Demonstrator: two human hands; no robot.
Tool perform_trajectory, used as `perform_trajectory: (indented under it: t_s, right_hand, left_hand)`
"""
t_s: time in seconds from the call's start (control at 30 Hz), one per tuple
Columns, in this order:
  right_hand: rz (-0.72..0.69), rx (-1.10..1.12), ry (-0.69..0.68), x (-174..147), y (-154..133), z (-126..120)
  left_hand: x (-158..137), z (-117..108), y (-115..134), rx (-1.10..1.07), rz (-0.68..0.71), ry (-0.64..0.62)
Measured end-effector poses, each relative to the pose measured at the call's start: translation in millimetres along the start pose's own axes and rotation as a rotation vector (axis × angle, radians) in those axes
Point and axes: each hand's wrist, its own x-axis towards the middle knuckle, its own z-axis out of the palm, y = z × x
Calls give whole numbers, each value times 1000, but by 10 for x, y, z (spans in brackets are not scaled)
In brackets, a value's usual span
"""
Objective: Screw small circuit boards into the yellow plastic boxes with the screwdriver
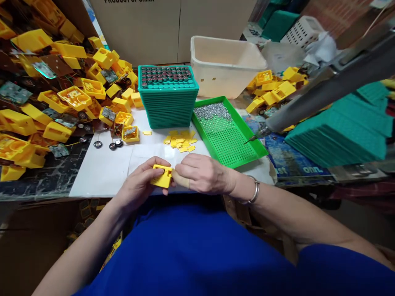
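A small yellow plastic casing (162, 177) with a speaker-like grid of holes sits in my left hand (140, 179), gripped between thumb and fingers just above the table's near edge. My right hand (200, 173) is closed, its fingers curled and pinching at the casing's right edge. A pale finger cover shows on one of its digits. Whether a small part lies under those fingertips is hidden. Just beyond my hands lies a loose pile of small flat yellow pieces (180, 141). One such piece (147, 133) rests apart, to the left of the pile.
Yellow casings with circuit boards and wires (82, 92) heap up at left. Stacked teal trays (169, 105) hold small round parts on top. A green perforated tray (228, 139) contains screws; a screwdriver (262, 131) hangs over it. Behind stands a translucent bin (228, 68).
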Motion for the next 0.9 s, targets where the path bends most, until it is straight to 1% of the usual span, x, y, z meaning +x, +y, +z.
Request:
perform_trajectory:
  t_s: [0.03, 0.07, 0.1, 0.13, 0.2, 0.23, 0.3, 0.37, 0.43, 0.5, 0.6, 0.7, 0.77, 0.83, 0.9]
  right_hand:
    - [-8, -9, 2, -7, 2, -24]
    - [47, 17, 7, -15, 1, -45]
    - [148, 75, 16, -23, -5, -60]
    - [281, 163, 30, -30, -16, -71]
    - [567, 393, 71, -33, -51, -81]
    - [686, 509, 88, -29, -72, -82]
    - [855, 684, 99, -6, -117, -83]
    - [967, 784, 89, 28, -152, -87]
    - [1027, 826, 57, 63, -169, -100]
    - [1052, 825, 1, 95, -169, -123]
    - [1060, 749, -129, 135, -136, -164]
    - [1037, 644, -312, 162, -83, -193]
    - [1008, 623, -419, 169, -65, -197]
    - [1011, 622, -466, 162, -79, -188]
    - [1042, 604, -465, 146, -121, -171]
  left_hand:
    - [13, 1, 11, 11, -28, -24]
    - [25, 8, 15, 20, -37, -31]
    - [36, 20, 13, 27, -28, -23]
    - [44, 36, 3, 34, -7, -7]
    - [51, 77, -33, 67, 54, 16]
    - [51, 97, -54, 105, 83, 11]
    - [44, 130, -92, 226, 145, -10]
    - [32, 149, -118, 372, 212, -31]
    - [18, 154, -131, 506, 268, -44]
    - [4, 149, -137, 633, 309, -43]
    - [-16, 136, -142, 788, 362, -35]
    - [-33, 134, -146, 858, 416, -45]
    - [-40, 134, -141, 877, 438, -58]
    - [-39, 125, -128, 884, 446, -82]
    - [-27, 105, -109, 879, 444, -117]
